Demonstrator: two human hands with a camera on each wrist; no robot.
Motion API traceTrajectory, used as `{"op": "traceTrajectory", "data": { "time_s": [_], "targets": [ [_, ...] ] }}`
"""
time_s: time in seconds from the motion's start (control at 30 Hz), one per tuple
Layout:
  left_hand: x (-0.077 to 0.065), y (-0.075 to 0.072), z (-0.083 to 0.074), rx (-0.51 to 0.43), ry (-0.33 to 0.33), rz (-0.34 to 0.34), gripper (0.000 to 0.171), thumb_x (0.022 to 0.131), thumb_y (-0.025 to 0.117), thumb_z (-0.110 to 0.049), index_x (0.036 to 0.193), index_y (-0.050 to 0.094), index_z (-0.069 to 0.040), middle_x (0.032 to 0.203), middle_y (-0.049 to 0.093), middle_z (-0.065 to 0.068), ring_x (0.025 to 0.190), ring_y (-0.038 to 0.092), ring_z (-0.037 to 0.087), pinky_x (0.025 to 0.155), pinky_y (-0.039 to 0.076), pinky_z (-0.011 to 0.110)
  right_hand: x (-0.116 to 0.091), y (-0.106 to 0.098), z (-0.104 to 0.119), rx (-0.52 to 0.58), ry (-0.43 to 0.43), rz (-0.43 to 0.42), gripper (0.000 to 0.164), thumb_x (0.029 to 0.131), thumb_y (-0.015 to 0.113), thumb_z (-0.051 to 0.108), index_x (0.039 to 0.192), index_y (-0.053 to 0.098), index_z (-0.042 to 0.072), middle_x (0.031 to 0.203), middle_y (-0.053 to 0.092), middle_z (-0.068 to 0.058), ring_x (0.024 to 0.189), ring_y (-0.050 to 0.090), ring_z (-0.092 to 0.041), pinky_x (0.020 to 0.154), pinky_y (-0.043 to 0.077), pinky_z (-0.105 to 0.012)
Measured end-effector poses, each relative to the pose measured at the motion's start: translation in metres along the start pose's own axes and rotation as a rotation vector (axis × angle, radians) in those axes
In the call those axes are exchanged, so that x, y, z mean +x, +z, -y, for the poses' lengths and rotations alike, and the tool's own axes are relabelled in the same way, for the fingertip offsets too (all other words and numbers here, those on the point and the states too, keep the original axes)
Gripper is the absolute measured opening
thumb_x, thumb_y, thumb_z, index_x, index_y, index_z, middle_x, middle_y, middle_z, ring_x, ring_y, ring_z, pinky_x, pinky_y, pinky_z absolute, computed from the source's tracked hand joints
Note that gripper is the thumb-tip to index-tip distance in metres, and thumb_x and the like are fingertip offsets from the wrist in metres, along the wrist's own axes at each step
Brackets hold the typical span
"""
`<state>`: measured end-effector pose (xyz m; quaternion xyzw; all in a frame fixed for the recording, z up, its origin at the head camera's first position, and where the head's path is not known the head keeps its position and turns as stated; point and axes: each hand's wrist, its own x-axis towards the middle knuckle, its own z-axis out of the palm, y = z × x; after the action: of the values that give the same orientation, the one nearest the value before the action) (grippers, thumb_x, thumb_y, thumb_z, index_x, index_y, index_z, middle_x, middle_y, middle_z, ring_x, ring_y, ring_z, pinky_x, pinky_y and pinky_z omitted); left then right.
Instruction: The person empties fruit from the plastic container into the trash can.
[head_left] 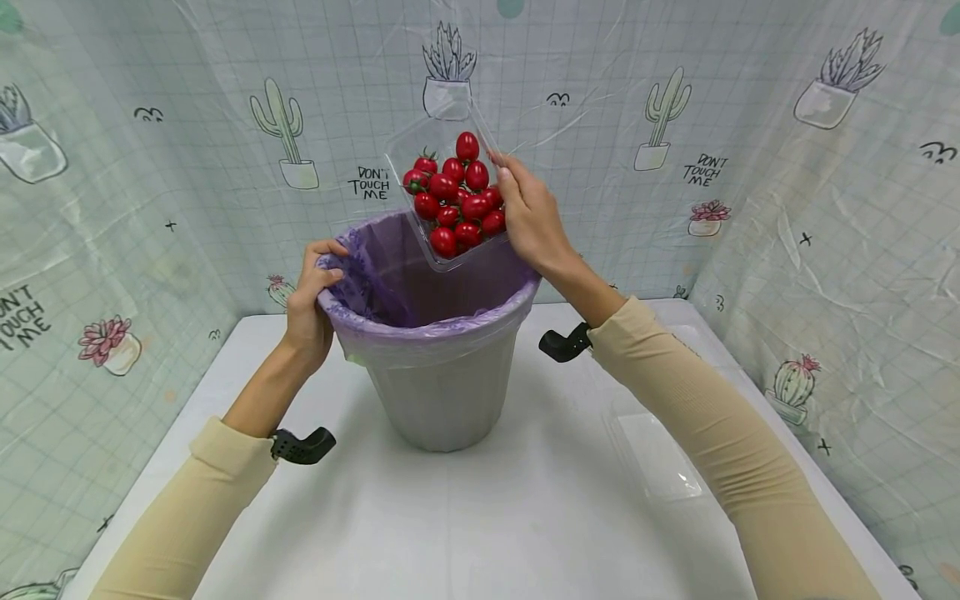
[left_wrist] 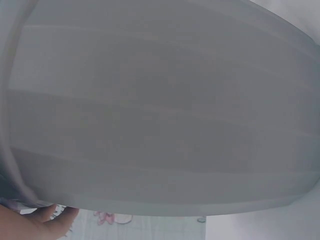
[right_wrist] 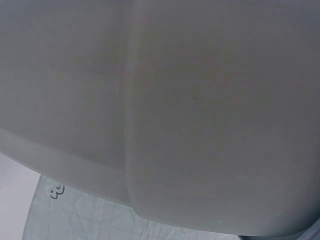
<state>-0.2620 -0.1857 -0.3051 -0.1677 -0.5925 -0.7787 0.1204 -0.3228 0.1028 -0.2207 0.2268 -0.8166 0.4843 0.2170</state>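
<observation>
A pale grey wastebasket (head_left: 442, 404) stands upright, its rim covered by a purple bag (head_left: 442, 329). My left hand (head_left: 309, 300) grips the bag-covered rim on the left side, fingers hooked over the edge. In the left wrist view, part of that hand (left_wrist: 37, 225) shows low at the left beside the bin wall. My right hand (head_left: 534, 217) holds a clear plastic tray (head_left: 446, 265) by its right edge. Tilted over the bin's opening, the tray carries several red cherry tomatoes (head_left: 474, 206). The bin wall (right_wrist: 200, 125) fills most of the right wrist view, hiding the right hand there.
On the white table (head_left: 480, 533), a clear plastic lid-like piece (head_left: 658, 457) lies to the right, near the right forearm. Printed curtain sheets (head_left: 585, 167) enclose the table at the back and both sides. A black camera mount sits at each wrist.
</observation>
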Motion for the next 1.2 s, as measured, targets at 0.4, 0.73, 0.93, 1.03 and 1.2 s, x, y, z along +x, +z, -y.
{"op": "traceTrajectory", "data": {
  "time_s": [0.4, 0.73, 0.93, 1.03, 1.2],
  "targets": [
    [-0.0003, 0.0001, -0.0004, -0.001, 0.004, 0.000, 0.025, 0.089, 0.045, -0.020, 0.113, 0.051, -0.023, 0.121, 0.046, 0.004, 0.106, 0.048, 0.020, 0.086, 0.045, 0.027, -0.0010, 0.0001, 0.0009, 0.005, -0.012, -0.004, 0.044, 0.112, 0.036, 0.028, 0.151, 0.053, 0.016, 0.145, 0.062, -0.009, 0.135, 0.056, -0.022, 0.120, 0.036, -0.033],
    [0.0000, 0.0012, -0.0001, -0.003, 0.007, -0.003, 0.023, 0.089, 0.045, -0.019, 0.111, 0.051, -0.022, 0.120, 0.046, 0.003, 0.105, 0.048, 0.019, 0.087, 0.045, 0.027, -0.0026, -0.0006, 0.0022, -0.008, -0.036, -0.020, 0.044, 0.112, 0.036, 0.028, 0.151, 0.053, 0.015, 0.134, 0.068, -0.011, 0.129, 0.060, -0.023, 0.118, 0.038, -0.034],
    [0.0002, 0.0013, 0.0007, -0.011, 0.010, -0.008, 0.023, 0.089, 0.046, -0.019, 0.111, 0.052, -0.022, 0.119, 0.047, 0.004, 0.104, 0.049, 0.019, 0.086, 0.046, 0.027, -0.0031, -0.0012, 0.0029, -0.009, -0.040, -0.018, 0.044, 0.112, 0.037, 0.028, 0.151, 0.052, 0.015, 0.133, 0.068, -0.011, 0.126, 0.060, -0.021, 0.117, 0.039, -0.033],
    [0.0003, 0.0008, 0.0014, -0.011, 0.010, -0.010, 0.024, 0.088, 0.046, -0.019, 0.111, 0.052, -0.023, 0.119, 0.047, 0.004, 0.104, 0.050, 0.019, 0.086, 0.046, 0.027, -0.0035, -0.0014, 0.0030, -0.004, -0.042, -0.018, 0.045, 0.112, 0.037, 0.028, 0.151, 0.052, 0.014, 0.131, 0.069, -0.012, 0.125, 0.061, -0.021, 0.116, 0.040, -0.033],
    [0.0003, 0.0001, 0.0015, -0.005, 0.006, -0.003, 0.024, 0.089, 0.046, -0.020, 0.112, 0.051, -0.023, 0.120, 0.046, 0.004, 0.105, 0.049, 0.020, 0.086, 0.045, 0.027, -0.0039, -0.0010, 0.0030, 0.000, -0.042, -0.020, 0.045, 0.112, 0.037, 0.029, 0.151, 0.052, 0.014, 0.130, 0.069, -0.012, 0.124, 0.061, -0.021, 0.115, 0.041, -0.034]
  ]
}}
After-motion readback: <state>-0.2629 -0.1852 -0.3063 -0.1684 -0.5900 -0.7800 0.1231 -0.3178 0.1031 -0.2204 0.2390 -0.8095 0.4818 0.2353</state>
